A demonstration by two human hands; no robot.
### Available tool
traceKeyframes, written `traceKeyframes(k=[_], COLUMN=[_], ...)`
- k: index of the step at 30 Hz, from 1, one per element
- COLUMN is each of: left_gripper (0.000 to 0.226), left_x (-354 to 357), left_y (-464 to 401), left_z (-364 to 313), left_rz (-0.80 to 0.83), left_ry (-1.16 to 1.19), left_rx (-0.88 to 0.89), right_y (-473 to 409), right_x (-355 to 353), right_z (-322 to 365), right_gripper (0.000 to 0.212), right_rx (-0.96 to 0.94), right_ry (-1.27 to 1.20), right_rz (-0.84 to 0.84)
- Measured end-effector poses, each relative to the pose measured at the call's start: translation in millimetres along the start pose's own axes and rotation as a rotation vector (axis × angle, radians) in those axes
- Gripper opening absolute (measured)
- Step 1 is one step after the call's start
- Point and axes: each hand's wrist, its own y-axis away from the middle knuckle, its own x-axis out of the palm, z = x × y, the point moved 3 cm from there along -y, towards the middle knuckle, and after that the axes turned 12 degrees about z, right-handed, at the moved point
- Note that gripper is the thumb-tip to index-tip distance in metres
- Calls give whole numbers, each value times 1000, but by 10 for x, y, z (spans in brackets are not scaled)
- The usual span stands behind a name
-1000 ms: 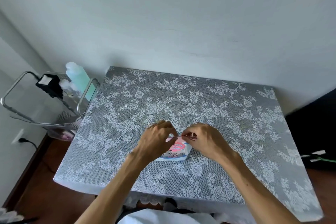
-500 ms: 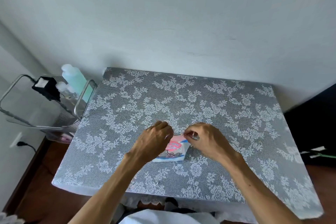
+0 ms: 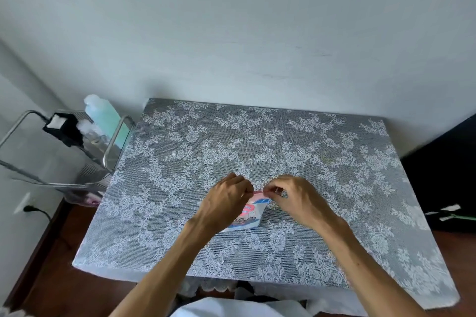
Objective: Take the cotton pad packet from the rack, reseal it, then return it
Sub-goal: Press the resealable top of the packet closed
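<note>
The cotton pad packet (image 3: 249,216), white with pink and blue print, lies on the lace-covered table (image 3: 257,157) near its middle front. My left hand (image 3: 226,201) pinches the packet's top edge from the left and covers its left part. My right hand (image 3: 293,195) pinches the same pink top edge from the right. The fingertips of both hands nearly meet above the packet. The metal rack (image 3: 113,147) stands off the table's left side.
The rack holds a pale green bottle (image 3: 105,116), a black box (image 3: 63,126) and small items. A wall socket with a plug (image 3: 28,207) is low on the left. A dark object (image 3: 443,175) stands to the table's right. Wall runs behind the table.
Both hands have stayed on the packet's top edge; the fingertips have shifted slightly along it. The camera view has drifted a little, and the packet has barely moved.
</note>
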Motion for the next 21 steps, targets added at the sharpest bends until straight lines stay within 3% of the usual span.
traceKeyframes(k=[13,21], left_gripper=[6,16], left_x=[-147,-201], left_y=[111,277], left_z=[42,265], left_rz=[5,8], left_ry=[-81,-24], left_rx=[37,-37], right_y=[70,101], right_x=[91,73], right_z=[-61,-119], right_gripper=[19,15], right_rx=[87,107], right_ry=[34,53], right_rz=[-31,-55])
